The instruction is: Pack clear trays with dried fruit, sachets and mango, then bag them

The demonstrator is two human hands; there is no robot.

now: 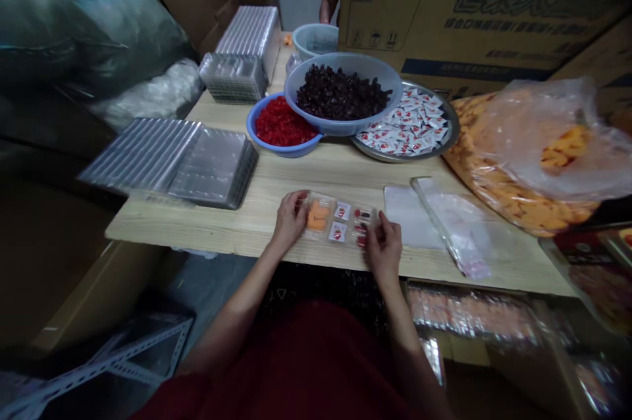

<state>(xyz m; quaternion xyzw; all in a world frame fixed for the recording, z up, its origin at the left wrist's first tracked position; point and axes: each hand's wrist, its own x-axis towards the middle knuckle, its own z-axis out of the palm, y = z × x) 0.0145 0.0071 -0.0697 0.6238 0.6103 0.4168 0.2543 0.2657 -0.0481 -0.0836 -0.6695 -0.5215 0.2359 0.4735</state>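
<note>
A clear plastic compartment tray lies at the front edge of the table, held at both ends. Its left compartment has orange pieces. Two small white printed sachets sit in the middle, and red and dark pieces lie in the right part. My left hand grips the left end, thumb and fingers closed on the rim. Curled round the right end is my right hand, which partly covers the compartment there.
Behind the tray stand a blue bowl of red pieces, a bowl of dark pieces and a metal basin of sachets. Stacked clear trays are left; plastic bags and a sack of orange pieces right. Another person's hand shows behind.
</note>
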